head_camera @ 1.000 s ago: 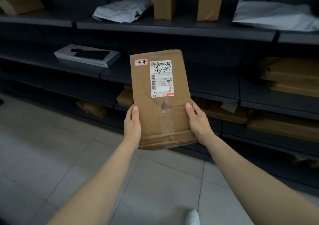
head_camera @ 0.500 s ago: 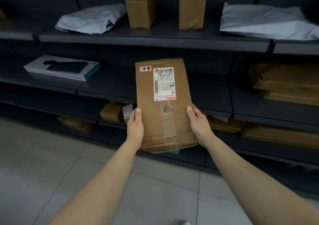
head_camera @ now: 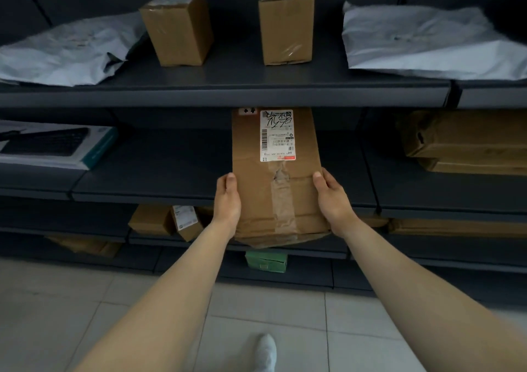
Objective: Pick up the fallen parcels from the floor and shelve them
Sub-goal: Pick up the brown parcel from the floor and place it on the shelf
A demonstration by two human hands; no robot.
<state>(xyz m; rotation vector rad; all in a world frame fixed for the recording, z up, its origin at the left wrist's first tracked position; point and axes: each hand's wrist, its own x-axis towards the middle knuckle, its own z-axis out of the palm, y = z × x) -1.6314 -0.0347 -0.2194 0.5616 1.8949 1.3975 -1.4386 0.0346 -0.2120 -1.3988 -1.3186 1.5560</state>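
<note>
A flat brown cardboard parcel (head_camera: 273, 189) with a white shipping label and crumpled tape is held between both hands. My left hand (head_camera: 228, 203) grips its left edge and my right hand (head_camera: 332, 200) grips its right edge. The parcel's far end reaches in over the dark middle shelf (head_camera: 159, 172), under the lip of the upper shelf (head_camera: 228, 97); its near end hangs out past the shelf's front edge. Whether it touches the shelf surface I cannot tell.
The upper shelf carries two upright brown boxes (head_camera: 178, 28) (head_camera: 286, 23) and grey poly bags (head_camera: 65, 52) (head_camera: 427, 43). A white keyboard box (head_camera: 54, 146) lies left on the middle shelf, stacked brown parcels (head_camera: 467, 140) right. Lower shelves hold small boxes (head_camera: 168, 220) and a green box (head_camera: 266, 262).
I have stepped closer to the shelves and pushed the parcel forward, so its far end now sits in over the middle shelf. Both hands keep the same grip.
</note>
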